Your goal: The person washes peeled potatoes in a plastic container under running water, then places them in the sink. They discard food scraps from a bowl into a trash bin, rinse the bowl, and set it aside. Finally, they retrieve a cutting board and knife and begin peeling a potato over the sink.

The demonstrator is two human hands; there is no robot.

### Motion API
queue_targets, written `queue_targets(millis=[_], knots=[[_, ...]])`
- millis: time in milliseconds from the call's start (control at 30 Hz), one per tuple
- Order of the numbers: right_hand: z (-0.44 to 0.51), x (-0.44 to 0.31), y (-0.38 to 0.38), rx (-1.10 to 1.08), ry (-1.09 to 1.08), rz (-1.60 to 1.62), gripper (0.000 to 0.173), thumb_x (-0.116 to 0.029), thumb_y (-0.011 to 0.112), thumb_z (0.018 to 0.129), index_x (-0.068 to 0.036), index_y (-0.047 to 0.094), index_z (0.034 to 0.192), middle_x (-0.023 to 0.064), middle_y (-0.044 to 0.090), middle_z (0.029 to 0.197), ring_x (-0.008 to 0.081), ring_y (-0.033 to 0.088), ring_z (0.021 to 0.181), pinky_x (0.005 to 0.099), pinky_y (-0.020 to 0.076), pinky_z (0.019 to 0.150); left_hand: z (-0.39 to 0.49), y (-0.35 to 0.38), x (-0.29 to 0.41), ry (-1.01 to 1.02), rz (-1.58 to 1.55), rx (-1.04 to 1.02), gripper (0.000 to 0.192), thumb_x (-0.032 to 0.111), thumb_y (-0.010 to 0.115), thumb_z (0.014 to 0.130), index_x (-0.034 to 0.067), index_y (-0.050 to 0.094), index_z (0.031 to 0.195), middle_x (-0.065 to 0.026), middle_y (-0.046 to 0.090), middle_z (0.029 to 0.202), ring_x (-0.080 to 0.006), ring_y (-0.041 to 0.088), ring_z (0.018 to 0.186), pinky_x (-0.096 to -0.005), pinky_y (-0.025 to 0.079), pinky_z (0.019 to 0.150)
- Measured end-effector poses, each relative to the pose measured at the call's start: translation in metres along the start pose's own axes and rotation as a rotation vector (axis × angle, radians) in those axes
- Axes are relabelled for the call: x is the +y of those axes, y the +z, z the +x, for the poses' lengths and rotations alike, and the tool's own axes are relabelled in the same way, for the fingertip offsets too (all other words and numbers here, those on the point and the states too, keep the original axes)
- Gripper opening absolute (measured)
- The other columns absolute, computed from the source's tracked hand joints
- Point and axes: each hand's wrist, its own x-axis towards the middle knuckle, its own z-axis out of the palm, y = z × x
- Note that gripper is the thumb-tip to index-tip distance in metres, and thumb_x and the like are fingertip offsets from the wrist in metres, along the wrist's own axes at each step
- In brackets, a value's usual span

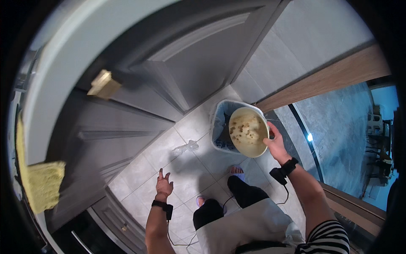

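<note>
My right hand [276, 143] grips the rim of a cream-coloured bowl [249, 131], thumb on the inner side. The bowl is tilted over a bin [215, 125] lined with a plastic bag, and hides much of the bin's opening. Small brown bits of residue cling to the bowl's inside. Dark contents show in the bin, too shaded to name. With its fingers apart, my left hand [164, 184] hangs over the floor and holds nothing. Beyond it on the tiles lies a crumpled piece of clear plastic [185, 148].
Grey cabinet doors [203, 60] with a brass-coloured handle [104, 85] run along the left. A yellow cloth [44, 185] hangs over the white counter edge [68, 47]. On the right, a wood-toned frame [330, 79] borders an opening to another room. Cables trail from both wrist straps.
</note>
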Motion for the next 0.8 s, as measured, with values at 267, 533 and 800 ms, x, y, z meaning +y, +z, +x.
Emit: queue_targets(millis=[267, 533, 800], knots=[[-0.006, -0.011, 0.014, -0.018, -0.578, -0.515, 0.085, -0.005, 0.066, 0.052, -0.001, 0.038, 0.133, 0.021, 0.037, 0.123, 0.0353, 0.043, 0.113, 0.0389, 0.0356, 0.098, 0.105, 0.064, 0.036, 0.083, 0.077, -0.169, 0.054, 0.023, 0.068, 0.075, 0.019, 0.051, 0.126, -0.0145, 0.004, 0.15, -0.0357, 0.045, 0.119, -0.0406, 0.044, 0.096], [-0.007, 0.006, 0.023, -0.017, -0.431, -0.319, 0.084, -0.001, 0.066, 0.053, -0.001, 0.038, 0.133, 0.0209, 0.037, 0.124, 0.0334, 0.044, 0.113, 0.0367, 0.039, 0.094, 0.154, 0.084, 0.048, 0.057, 0.074, -0.216, 0.056, 0.02, 0.066, 0.072, 0.02, 0.052, 0.126, -0.0109, -0.001, 0.152, -0.0329, 0.047, 0.117, -0.0387, 0.045, 0.095], [-0.014, 0.008, 0.012, 0.061, -0.463, -0.336, 0.083, 0.004, 0.063, 0.055, -0.002, 0.038, 0.134, 0.02, 0.037, 0.125, 0.0317, 0.043, 0.116, 0.0349, 0.0434, 0.091, 0.189, 0.107, 0.043, 0.017, 0.011, -0.312, 0.069, 0.015, 0.061, 0.074, 0.003, 0.03, 0.134, -0.0186, 0.008, 0.149, -0.0338, 0.048, 0.117, -0.041, 0.042, 0.096]])
